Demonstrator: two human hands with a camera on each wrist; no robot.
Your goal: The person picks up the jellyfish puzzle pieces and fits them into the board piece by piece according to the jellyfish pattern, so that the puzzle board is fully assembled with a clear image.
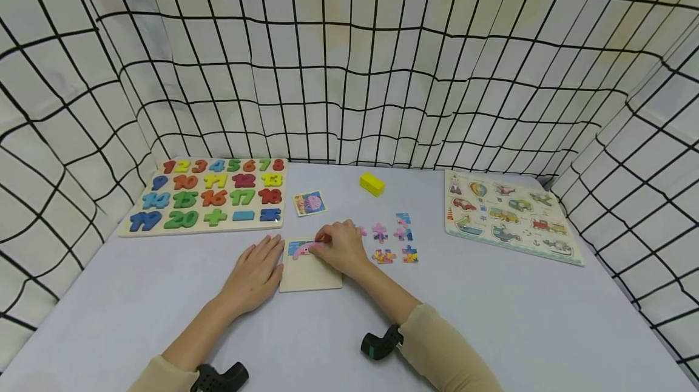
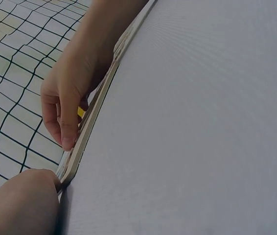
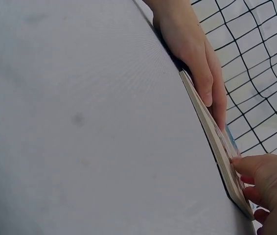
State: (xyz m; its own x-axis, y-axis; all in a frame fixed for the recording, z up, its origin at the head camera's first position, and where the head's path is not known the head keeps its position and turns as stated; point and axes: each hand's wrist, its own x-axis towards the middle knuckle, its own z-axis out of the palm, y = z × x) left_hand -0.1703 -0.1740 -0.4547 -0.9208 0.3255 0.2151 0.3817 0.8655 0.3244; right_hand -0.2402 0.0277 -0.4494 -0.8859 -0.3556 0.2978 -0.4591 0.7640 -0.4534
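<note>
A small wooden puzzle board (image 1: 311, 277) lies on the table, its lower part bare wood, with blue and pink picture pieces (image 1: 298, 249) along its top edge. My left hand (image 1: 253, 277) rests flat with straight fingers against the board's left side. Over the upper right part of the board, my right hand (image 1: 344, 249) pinches a jigsaw piece between thumb and curled fingers, low over the surface; the fingers hide most of this piece. Several loose jigsaw pieces (image 1: 384, 256) lie right of the board, some partly behind the right hand.
Behind the board are a small picture card (image 1: 309, 203) and a yellow block (image 1: 372, 184). A number puzzle (image 1: 215, 198) lies at the back left, a vehicle puzzle (image 1: 510, 216) at the back right. Black netting (image 1: 349, 64) borders the table's back and sides.
</note>
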